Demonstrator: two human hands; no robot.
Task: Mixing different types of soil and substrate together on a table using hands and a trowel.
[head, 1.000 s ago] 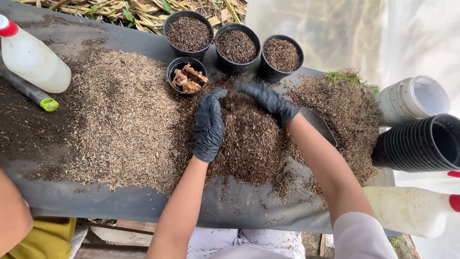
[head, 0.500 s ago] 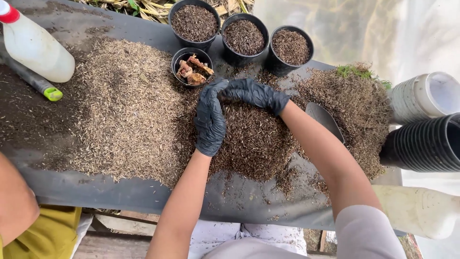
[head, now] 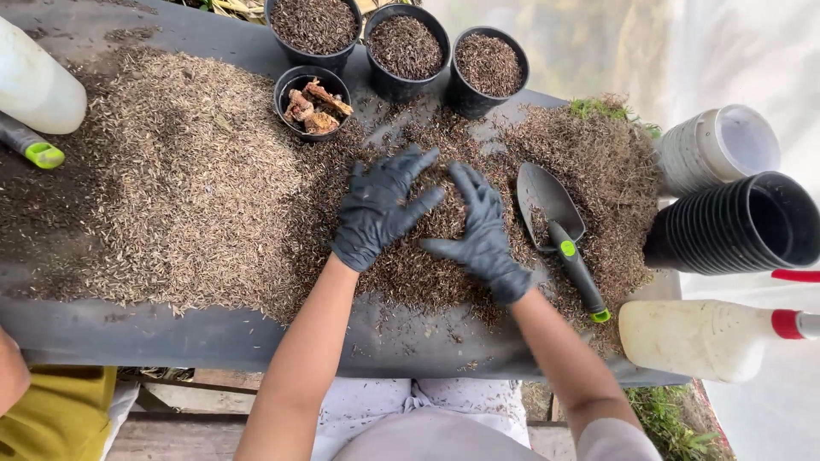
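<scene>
Both of my hands wear black gloves and lie flat, fingers spread, on a dark heap of potting mix (head: 427,256) in the middle of a black table (head: 213,337). My left hand (head: 380,209) presses the heap's left side. My right hand (head: 483,235) rests on its right side, thumb pointing left. Neither holds anything. A small black pot (head: 313,102) with brown bark chunks stands just beyond the hands. A trowel (head: 559,235) with a grey blade and black-green handle lies on the mix right of my right hand.
Three black pots (head: 408,47) filled with mix line the far edge. A pale husk pile (head: 179,188) covers the left. Stacked black pots (head: 735,226) and white pots (head: 717,149) lie at right, a white spray bottle (head: 709,337) below. Another person's arm (head: 13,371) shows bottom left.
My hands have come back from the bark pot toward the near side of the heap and spread flat. The trowel, hidden under my right arm before, now shows.
</scene>
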